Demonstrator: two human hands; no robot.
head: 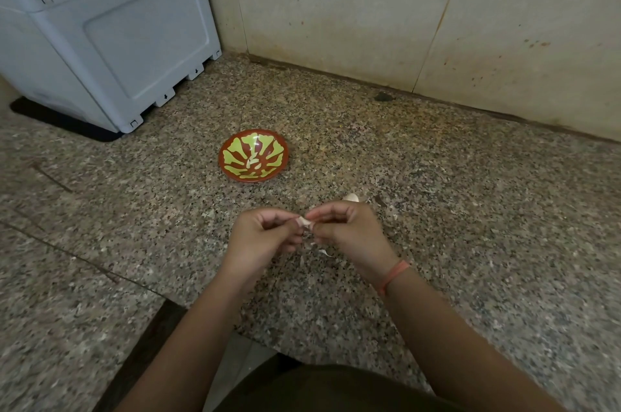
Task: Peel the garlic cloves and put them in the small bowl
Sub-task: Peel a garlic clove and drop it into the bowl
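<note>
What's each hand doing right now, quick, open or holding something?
The left hand pinches the garlic clove.
The right hand pinches the same clove from the other side.

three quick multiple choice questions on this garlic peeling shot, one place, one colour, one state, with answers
1. Where is the small bowl?
A in a sink
B on the counter, beyond the left hand and right hand
C on a stove

2. What colour is the band on the right wrist?
A blue
B black
C orange

3. What are the hands doing?
A both pinching one garlic clove
B lying flat
C lifting the bowl

Answers:
1 B, the bowl sits on the granite past both hands.
2 C, the band reads orange.
3 A, fingers of both hands close on the clove between them.
</note>
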